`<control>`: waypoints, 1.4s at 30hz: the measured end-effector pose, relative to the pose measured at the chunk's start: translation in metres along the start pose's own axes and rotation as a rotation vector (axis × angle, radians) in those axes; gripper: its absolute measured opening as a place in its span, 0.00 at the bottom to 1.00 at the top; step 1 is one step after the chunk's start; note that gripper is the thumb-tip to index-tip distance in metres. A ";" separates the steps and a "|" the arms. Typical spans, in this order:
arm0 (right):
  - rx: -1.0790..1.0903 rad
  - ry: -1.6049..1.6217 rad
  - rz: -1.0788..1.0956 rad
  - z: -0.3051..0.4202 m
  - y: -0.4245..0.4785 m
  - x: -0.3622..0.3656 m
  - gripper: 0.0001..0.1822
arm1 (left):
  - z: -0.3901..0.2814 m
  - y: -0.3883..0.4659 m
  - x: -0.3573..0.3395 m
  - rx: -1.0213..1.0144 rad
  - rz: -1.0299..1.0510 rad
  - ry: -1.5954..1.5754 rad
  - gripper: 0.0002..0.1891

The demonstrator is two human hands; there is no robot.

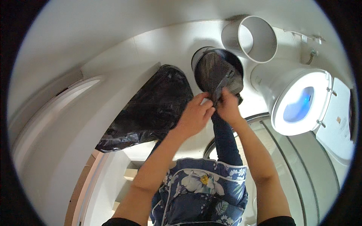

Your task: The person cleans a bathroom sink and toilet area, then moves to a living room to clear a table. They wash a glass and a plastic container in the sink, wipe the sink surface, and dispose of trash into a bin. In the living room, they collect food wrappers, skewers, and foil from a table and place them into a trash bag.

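Observation:
A thin dark plastic bag (216,70) lies gathered over the mouth of a round bin (202,56) on the floor. At the bag's near edge, my left hand (198,113) pinches the plastic between thumb and fingers. Beside it, almost touching, my right hand (227,106) is closed on the same bag; its fingertips are partly blurred. A large, full-looking black plastic bag (155,107) stands to the left of my left hand. What is inside it is hidden.
An open grey cylinder (257,39) stands behind the bin to the right. A white toilet (297,104) with its lid raised is at the right. A curved glass shower enclosure (305,169) is at the lower right, and a door frame (87,180) at the lower left.

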State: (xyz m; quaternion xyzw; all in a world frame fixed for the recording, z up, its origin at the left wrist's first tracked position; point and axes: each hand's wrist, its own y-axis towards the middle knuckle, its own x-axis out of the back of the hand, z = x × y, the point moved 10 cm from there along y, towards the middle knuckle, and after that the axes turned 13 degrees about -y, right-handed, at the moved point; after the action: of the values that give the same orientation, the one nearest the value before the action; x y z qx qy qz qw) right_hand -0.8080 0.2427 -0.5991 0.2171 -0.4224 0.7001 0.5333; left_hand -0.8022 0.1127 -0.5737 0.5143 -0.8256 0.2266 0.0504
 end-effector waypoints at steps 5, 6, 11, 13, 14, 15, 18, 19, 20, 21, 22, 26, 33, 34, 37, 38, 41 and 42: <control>-0.143 0.268 -0.640 0.013 -0.052 0.139 0.08 | 0.152 -0.094 0.146 0.352 -0.071 0.489 0.27; -0.382 0.797 -0.689 0.007 -0.063 0.147 0.09 | 0.175 -0.117 0.179 0.475 0.047 0.688 0.39; -0.671 1.089 -0.706 0.013 -0.131 0.143 0.10 | 0.219 -0.270 0.278 0.822 0.085 0.712 0.63; -0.838 1.288 -0.503 0.013 -0.154 0.104 0.11 | 0.203 -0.317 0.287 0.773 -0.033 0.740 0.64; -0.948 1.368 -0.463 0.017 -0.176 0.083 0.11 | 0.210 -0.348 0.292 0.848 -0.052 0.823 0.65; -1.065 1.447 -0.419 0.026 -0.200 0.061 0.12 | 0.215 -0.373 0.296 0.922 -0.067 0.906 0.65; -1.196 1.532 -0.223 0.063 -0.276 0.008 0.14 | 0.219 -0.395 0.276 1.048 -0.127 0.972 0.55; -1.257 1.564 -0.163 0.086 -0.293 0.003 0.15 | 0.211 -0.378 0.274 0.958 -0.172 1.022 0.44; -1.305 1.638 -0.071 0.106 -0.308 -0.010 0.16 | 0.215 -0.362 0.276 0.886 -0.167 1.002 0.35; -1.357 1.703 0.028 0.126 -0.322 -0.023 0.18 | 0.223 -0.349 0.280 0.821 -0.159 0.977 0.26; -1.390 1.732 0.138 0.144 -0.332 -0.034 0.19 | 0.229 -0.343 0.276 0.773 -0.142 0.951 0.18; -1.445 1.890 0.295 0.192 -0.369 -0.116 0.21 | 0.212 -0.326 0.245 0.536 -0.076 0.644 0.11; -1.444 1.558 0.442 0.188 -0.391 -0.142 0.22 | 0.276 -0.486 0.189 0.854 -0.426 0.317 0.16; -1.410 1.460 0.459 0.177 -0.390 -0.153 0.22 | 0.301 -0.518 0.163 0.919 -0.402 0.214 0.17; -1.481 1.148 0.581 0.151 -0.400 -0.168 0.22 | 0.333 -0.586 0.081 1.063 -0.499 -0.021 0.22; -1.363 1.207 0.635 0.126 -0.398 -0.193 0.23 | 0.349 -0.598 0.054 1.067 -0.560 -0.098 0.24; -1.287 1.160 0.635 0.141 -0.375 -0.200 0.24 | 0.363 -0.593 0.000 1.145 -0.813 -0.497 0.32; -1.283 1.110 0.702 0.146 -0.375 -0.208 0.24 | 0.379 -0.595 -0.015 1.160 -0.886 -0.664 0.36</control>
State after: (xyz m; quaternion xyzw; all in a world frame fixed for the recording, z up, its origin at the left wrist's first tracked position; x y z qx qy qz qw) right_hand -0.4106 0.0330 -0.5412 -0.6288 -0.4550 0.4568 0.4348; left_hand -0.2193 -0.2554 -0.7249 0.7790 -0.2671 0.4139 -0.3880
